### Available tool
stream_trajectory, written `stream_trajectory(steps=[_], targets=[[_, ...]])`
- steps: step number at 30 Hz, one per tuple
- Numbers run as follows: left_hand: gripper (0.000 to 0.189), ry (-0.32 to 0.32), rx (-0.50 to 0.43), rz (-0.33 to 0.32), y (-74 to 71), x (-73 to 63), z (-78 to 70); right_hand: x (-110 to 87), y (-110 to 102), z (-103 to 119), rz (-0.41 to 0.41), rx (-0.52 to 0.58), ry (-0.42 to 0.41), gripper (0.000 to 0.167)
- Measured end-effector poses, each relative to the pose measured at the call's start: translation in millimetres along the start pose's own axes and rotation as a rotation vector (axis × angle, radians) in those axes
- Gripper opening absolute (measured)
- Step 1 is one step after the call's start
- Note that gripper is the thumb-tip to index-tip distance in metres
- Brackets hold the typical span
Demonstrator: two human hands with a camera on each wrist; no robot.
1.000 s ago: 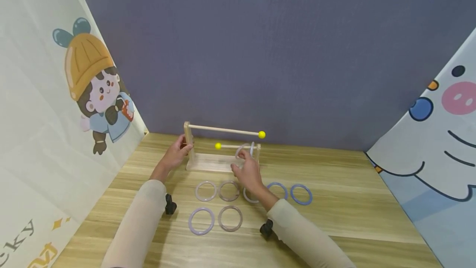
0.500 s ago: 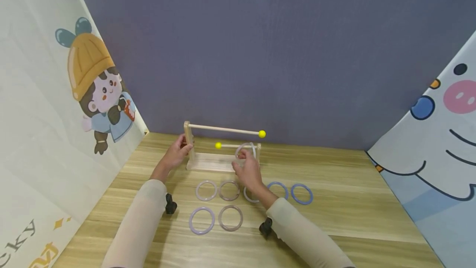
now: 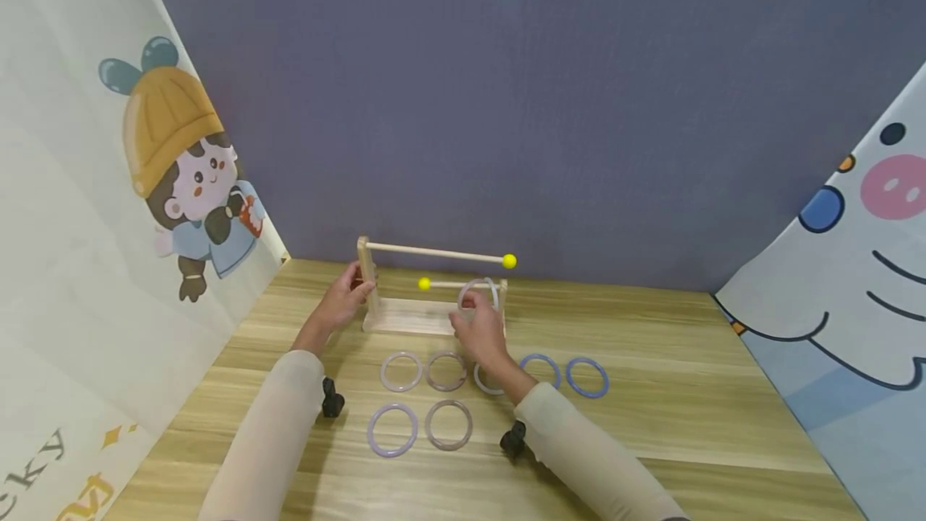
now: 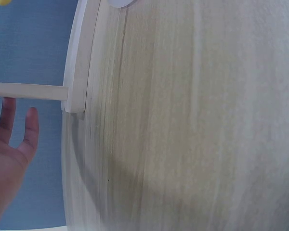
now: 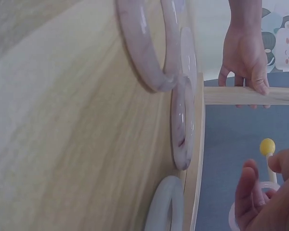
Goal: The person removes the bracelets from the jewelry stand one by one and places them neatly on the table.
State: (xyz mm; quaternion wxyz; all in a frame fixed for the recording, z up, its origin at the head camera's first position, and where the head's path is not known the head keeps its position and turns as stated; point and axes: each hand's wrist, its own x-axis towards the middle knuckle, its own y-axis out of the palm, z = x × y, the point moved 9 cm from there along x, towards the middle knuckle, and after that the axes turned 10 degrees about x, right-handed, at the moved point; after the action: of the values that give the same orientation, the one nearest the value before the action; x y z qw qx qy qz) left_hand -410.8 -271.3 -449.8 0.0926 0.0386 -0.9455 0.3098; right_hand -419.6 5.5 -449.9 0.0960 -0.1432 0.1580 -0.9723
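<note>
A wooden bangle stand (image 3: 412, 314) has a long upper rod and a short lower rod (image 3: 444, 285), each tipped with a yellow ball. My left hand (image 3: 343, 300) grips its left post, thumb on one side and fingers behind. At the lower rod my right hand (image 3: 481, 328), fingers curled, holds a pale pinkish bangle (image 3: 489, 282). That bangle stands face-on around the rod, near the right post. In the right wrist view, the right thumb and index finger (image 5: 279, 161) are apart, and part of the bangle (image 5: 232, 216) is hidden behind the hand.
Several bangles lie on the wooden table: a lilac one (image 3: 392, 430) and a mauve-grey one (image 3: 448, 424) in front, then a row ending at a blue bangle (image 3: 587, 378) on the right. The right forearm covers part of a whitish bangle (image 3: 477, 383). A dark wall stands behind.
The bangle at the lower rod has turned from a slanted position to face-on. Both hands stay almost where they were, the left still on the post.
</note>
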Motion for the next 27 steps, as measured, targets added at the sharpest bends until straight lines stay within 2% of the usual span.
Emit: stream_trajectory(steps=[2, 9, 12, 14, 21, 27], targets=[[0.047, 0.002, -0.003, 0.009, -0.1, -2.2, -4.0, -1.3, -2, -2, -0.018, 0.008, 0.013, 0.037], [0.047, -0.014, -0.018, 0.055, -5.5, -18.2, -35.8, -8.9, -11, -3, -0.109, 0.064, 0.039, 0.023], [0.046, -0.006, -0.004, 0.055, -5.8, -21.3, -39.8, -13.9, -13, -1, -0.130, 0.094, 0.035, 0.021], [0.046, 0.004, -0.003, 0.050, -4.5, -21.0, -37.5, -16.8, -14, 0, -0.137, 0.105, 0.034, 0.023], [0.046, 0.015, -0.011, 0.032, 3.2, -11.7, -9.1, -22.8, -15, -3, -0.154, 0.121, 0.052, 0.025], [0.045, 0.023, -0.017, 0.034, 4.5, -11.9, -4.7, -27.5, -17, -4, -0.172, 0.115, 0.064, 0.023]])
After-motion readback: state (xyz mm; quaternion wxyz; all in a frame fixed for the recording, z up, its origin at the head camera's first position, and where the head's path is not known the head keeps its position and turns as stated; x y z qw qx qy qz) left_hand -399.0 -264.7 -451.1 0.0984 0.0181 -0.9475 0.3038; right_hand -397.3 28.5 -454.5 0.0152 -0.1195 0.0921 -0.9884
